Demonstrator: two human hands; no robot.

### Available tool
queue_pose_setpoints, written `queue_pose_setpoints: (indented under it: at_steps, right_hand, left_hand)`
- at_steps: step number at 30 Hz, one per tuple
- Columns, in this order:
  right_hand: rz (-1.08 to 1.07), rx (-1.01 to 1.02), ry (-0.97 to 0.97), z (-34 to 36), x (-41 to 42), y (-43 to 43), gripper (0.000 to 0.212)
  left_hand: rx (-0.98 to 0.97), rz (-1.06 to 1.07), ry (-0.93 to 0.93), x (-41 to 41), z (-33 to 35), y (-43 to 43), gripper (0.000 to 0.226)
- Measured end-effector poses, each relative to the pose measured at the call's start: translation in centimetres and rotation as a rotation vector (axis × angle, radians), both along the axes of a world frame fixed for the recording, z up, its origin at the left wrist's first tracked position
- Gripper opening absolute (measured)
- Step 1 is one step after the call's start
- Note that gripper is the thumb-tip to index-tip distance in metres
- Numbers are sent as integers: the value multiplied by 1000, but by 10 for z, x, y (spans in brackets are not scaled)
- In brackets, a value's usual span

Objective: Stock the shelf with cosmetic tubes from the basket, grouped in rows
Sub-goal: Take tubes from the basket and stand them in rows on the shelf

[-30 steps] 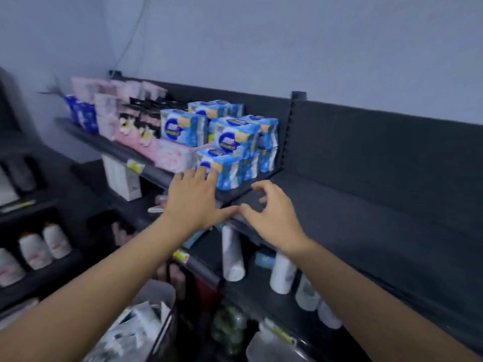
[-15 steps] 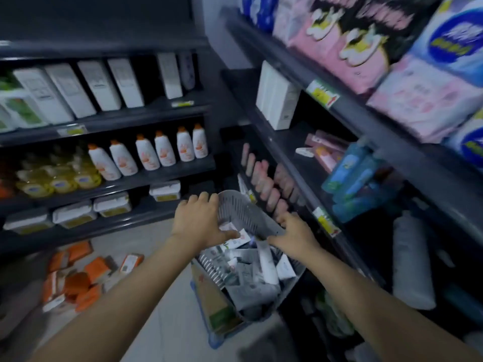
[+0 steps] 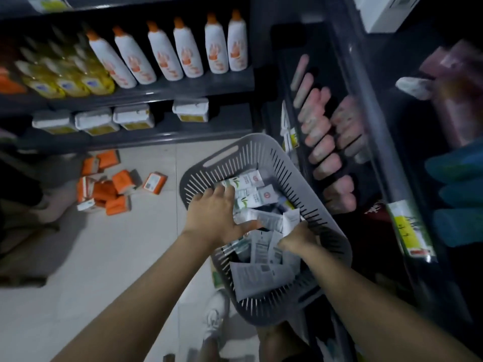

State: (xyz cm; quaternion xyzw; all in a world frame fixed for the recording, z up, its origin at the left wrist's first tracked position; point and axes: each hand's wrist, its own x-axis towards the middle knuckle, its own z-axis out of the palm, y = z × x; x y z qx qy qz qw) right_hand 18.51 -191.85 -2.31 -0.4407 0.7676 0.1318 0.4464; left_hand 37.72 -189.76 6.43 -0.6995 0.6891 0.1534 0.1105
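Inside the grey slotted basket [image 3: 224, 155], both hands now reach deeper than half a second ago, when they were up at its rim, and the view has tipped down toward the floor. The left hand [image 3: 213, 215] lies spread over the heap, fingers straight on the tubes [image 3: 252, 190], thumb stretched out sideways. The right hand [image 3: 298, 237] curls its fingers down into the pile near the basket's right wall; whether it clasps a tube cannot be told. The tubes are white and flat-ended, some printed with green leaves and red marks, jumbled across one another in the basket. Pink tubes [image 3: 324, 152] lie in rows on the dark shelf [image 3: 281, 61] just right of the basket. Beyond, white bottles [image 3: 183, 50] with orange caps stand on a dark rack [image 3: 183, 87], and orange packets [image 3: 117, 184] lie scattered on the pale tiled floor [image 3: 104, 257].
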Motion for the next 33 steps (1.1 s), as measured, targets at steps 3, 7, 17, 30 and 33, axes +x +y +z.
queue_pose_setpoints:
  at_steps: [3, 7, 17, 30, 33]
  right_hand:
    - [0, 58, 18, -29, -4, -1, 88]
    - [21, 42, 28, -49, -12, -5, 94]
    - [254, -201, -139, -20, -19, -15, 81]
    - [394, -406, -133, 26, -28, -22, 82]
    - [362, -422, -128, 26, -29, -19, 79]
  left_hand:
    - [-5, -28, 16, -4, -21, -2, 119]
    - [32, -73, 34, -8, -40, -4, 118]
    - [329, -388, 106, -51, -72, 21, 87]
    - [448, -516, -3, -101, -104, 57, 88]
    - [583, -378, 144, -110, -112, 55, 97]
